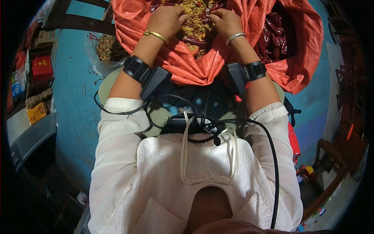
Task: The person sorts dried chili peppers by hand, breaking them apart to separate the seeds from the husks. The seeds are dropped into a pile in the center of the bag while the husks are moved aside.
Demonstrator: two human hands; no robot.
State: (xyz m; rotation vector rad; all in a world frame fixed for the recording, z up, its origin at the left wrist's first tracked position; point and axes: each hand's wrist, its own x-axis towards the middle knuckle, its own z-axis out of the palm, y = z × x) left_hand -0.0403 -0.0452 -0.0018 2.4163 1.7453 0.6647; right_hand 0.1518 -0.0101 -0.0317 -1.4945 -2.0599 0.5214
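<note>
My left hand (165, 21), with a gold bangle on its wrist, is over the left part of an open red woven sack (187, 70). Its fingers are curled together, and what they hold is too small to name. Opposite it, my right hand (227, 24), wearing a silver bangle, has thumb and fingers pinched over the same sack. Between the hands lie yellow seeds and bits (194, 23) with dark red dried chillies (194, 40) among them. A second red sack (302, 70) on the right holds dark red glossy chillies or packets (278, 39).
A clear plastic bag (93, 56) with brown dried stems (110, 48) lies left of the sacks on the blue floor (74, 105). Wooden furniture (82, 23) stands at the upper left. Black cables (269, 144) hang across my front and forearms.
</note>
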